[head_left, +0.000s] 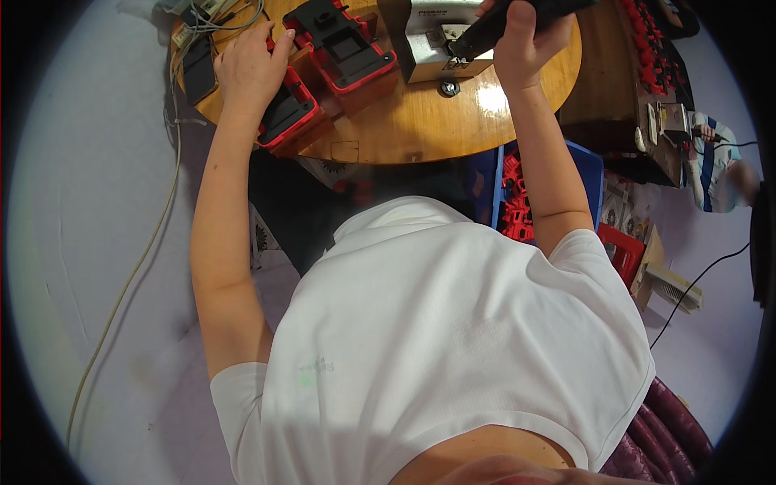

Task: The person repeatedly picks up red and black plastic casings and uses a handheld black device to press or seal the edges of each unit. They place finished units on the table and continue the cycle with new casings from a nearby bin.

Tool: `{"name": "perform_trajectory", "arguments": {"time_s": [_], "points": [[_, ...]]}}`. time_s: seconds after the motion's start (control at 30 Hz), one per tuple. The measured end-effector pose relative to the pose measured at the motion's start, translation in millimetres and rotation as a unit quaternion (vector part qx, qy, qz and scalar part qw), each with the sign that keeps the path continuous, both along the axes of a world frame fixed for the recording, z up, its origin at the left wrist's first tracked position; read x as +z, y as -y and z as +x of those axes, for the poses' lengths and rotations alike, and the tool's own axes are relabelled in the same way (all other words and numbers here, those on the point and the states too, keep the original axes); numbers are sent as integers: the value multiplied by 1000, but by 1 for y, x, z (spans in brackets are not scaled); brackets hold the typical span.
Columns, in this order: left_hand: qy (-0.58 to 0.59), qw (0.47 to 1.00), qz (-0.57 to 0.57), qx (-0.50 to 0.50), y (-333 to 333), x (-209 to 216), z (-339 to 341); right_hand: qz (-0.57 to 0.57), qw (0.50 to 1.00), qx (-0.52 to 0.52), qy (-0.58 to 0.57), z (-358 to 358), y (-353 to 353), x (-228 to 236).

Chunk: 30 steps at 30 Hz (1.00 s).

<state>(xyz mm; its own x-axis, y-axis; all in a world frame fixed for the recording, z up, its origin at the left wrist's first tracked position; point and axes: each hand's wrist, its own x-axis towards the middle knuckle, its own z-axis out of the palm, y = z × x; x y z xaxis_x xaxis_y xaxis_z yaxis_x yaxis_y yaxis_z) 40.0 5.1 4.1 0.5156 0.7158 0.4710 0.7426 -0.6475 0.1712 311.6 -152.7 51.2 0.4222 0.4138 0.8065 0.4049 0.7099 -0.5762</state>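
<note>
My right hand (529, 44) is closed around a black power screwdriver (505, 31), held at a slant with its tip pointing down and left. That tip is at the front opening of a silver metal box (420, 58), apparently a screw feeder. My left hand (249, 69) rests on the upper left part of a red-and-black housing (287, 117), thumb and fingers stretched out and apart. What lies under the palm is hidden. Right beside it stands a second, larger red-and-black housing (352, 61) with a square recess and a black knob-like piece on top.
A small dark round piece (449, 87) lies before the box on the wooden table (404, 133). Cables (230, 24) and a dark flat object (199, 71) crowd the left edge. Below right, a blue bin (586, 166) holds red parts. Another person (713, 166) is at far right.
</note>
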Motion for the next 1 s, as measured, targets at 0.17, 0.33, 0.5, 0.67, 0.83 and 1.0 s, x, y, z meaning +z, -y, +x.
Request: {"name": "perform_trajectory", "arguments": {"time_s": [0.17, 0.33, 0.5, 0.67, 0.83, 1.0], "points": [[89, 982, 98, -133, 35, 24, 26, 8, 1000, -1, 16, 1, -4, -2], [-40, 952, 85, -292, 110, 9, 91, 0, 1000, 25, 16, 1, -6, 2], [-129, 949, 83, -276, 128, -9, 108, 83, 996, -25, -9, 5, 7, 62], [-104, 948, 43, -297, 119, -2, 107, 15, 1000, 22, -11, -2, 2, 70], [-5, 942, -60, -330, 112, 8, 97, 15, 1000, 22, 0, 6, -8, 19], [131, 959, -6, -249, 73, 34, 63, 24, 1000, 11, -5, 7, -11, 11]]}}
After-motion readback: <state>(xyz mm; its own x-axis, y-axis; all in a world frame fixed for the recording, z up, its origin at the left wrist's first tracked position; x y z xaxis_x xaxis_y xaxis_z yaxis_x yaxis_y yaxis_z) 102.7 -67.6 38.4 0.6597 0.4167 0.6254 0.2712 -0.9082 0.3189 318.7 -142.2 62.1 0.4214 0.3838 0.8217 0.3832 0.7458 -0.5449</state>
